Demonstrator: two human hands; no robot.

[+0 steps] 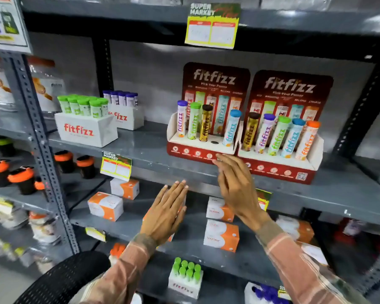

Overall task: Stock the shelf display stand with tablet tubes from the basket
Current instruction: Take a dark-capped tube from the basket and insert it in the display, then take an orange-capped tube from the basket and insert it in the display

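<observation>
Two red fitfizz display stands sit side by side on the grey shelf. The left stand (201, 148) holds several upright tablet tubes, and one hole (214, 142) between the gold tube (205, 122) and the blue-capped tube (231, 127) is empty. The right stand (311, 159) has a tube in every slot. My right hand (237, 187) is open, fingertips touching the left stand's front edge. My left hand (166, 212) is open and flat below the shelf edge, holding nothing. The black mesh basket (61, 279) hangs at the lower left.
White fitfizz boxes with green-capped tubes (86, 126) and purple-capped tubes (125, 113) stand further left on the same shelf. Orange-and-white cartons (220, 235) lie on the shelf below. Orange-lidded shakers (20, 178) fill the left rack. A yellow price tag (115, 166) hangs on the shelf edge.
</observation>
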